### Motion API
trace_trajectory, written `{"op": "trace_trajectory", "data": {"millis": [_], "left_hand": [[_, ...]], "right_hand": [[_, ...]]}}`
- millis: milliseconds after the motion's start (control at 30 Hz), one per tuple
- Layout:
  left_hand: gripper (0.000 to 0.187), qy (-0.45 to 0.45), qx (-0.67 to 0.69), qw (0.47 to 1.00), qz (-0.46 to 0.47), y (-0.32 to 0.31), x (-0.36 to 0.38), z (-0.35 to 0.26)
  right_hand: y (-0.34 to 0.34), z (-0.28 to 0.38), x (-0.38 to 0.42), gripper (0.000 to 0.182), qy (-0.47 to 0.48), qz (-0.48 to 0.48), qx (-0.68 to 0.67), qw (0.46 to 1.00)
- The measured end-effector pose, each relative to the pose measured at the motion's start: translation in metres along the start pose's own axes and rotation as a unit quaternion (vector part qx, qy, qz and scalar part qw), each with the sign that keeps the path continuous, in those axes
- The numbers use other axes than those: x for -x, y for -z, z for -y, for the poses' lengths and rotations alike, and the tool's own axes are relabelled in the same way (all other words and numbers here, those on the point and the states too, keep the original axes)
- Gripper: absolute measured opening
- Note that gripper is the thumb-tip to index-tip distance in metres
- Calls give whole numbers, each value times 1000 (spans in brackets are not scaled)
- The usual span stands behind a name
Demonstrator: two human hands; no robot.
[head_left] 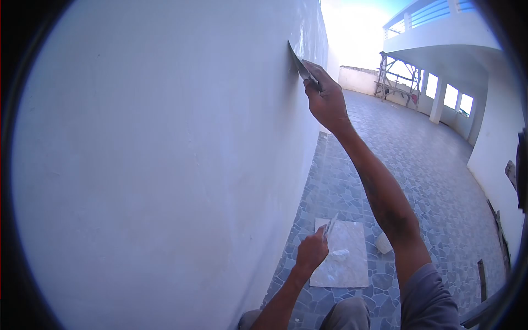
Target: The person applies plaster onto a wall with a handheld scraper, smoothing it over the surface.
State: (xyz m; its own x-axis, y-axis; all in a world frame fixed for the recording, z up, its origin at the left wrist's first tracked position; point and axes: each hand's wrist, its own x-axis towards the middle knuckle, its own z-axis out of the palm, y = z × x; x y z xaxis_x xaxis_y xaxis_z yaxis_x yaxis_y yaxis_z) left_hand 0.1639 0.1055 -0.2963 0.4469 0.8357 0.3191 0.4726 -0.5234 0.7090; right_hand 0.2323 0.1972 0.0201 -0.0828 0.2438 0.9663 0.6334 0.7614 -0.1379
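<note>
A broad metal scraper [298, 63] is gripped in my right hand [327, 98], its blade at the white wall [165, 154], high up near a wet-looking shiny patch. Lower down, my left hand [312, 250] is closed around a second scraper [330, 224], whose blade points up and away from me. That blade is over a pale square board [352, 269] lying on the floor. On the board sits a small mound of white paste [340, 254]. The fingers of both hands are partly hidden.
Blue-grey patterned tiles [440, 203] cover the floor. A whitish round object [383, 243] stands right of the board, partly behind my right arm. Wooden scaffolding [397, 82] rises in the background. Wood pieces [482, 280] lie at the right, beside another white wall [498, 148].
</note>
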Motion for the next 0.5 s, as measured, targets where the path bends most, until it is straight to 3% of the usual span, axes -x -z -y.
{"op": "trace_trajectory", "data": {"millis": [167,200,300,333,367,433,500], "left_hand": [[38,0,-3,1000,-3,-7,0,0],[38,-1,-1,1000,-4,-8,-1,0],[38,-1,0,1000,-3,-7,-1,-3],[38,-1,-1,1000,-3,-6,0,-5],[38,0,1,1000,-5,-6,1,-7],[38,0,-1,1000,-11,-4,2,-9],[38,3,-3,1000,-5,-3,2,-10]], "right_hand": [[9,14,40,52,58,75,4,995],[12,12,45,38,87,73,23,993],[38,15,51,39,-78,169,-4,983],[42,14,47,33,-202,149,6,968],[35,-19,46,38,-220,66,-4,973],[28,-63,31,39,-260,-4,-89,961],[25,-82,13,38,-292,10,-100,951]]}}
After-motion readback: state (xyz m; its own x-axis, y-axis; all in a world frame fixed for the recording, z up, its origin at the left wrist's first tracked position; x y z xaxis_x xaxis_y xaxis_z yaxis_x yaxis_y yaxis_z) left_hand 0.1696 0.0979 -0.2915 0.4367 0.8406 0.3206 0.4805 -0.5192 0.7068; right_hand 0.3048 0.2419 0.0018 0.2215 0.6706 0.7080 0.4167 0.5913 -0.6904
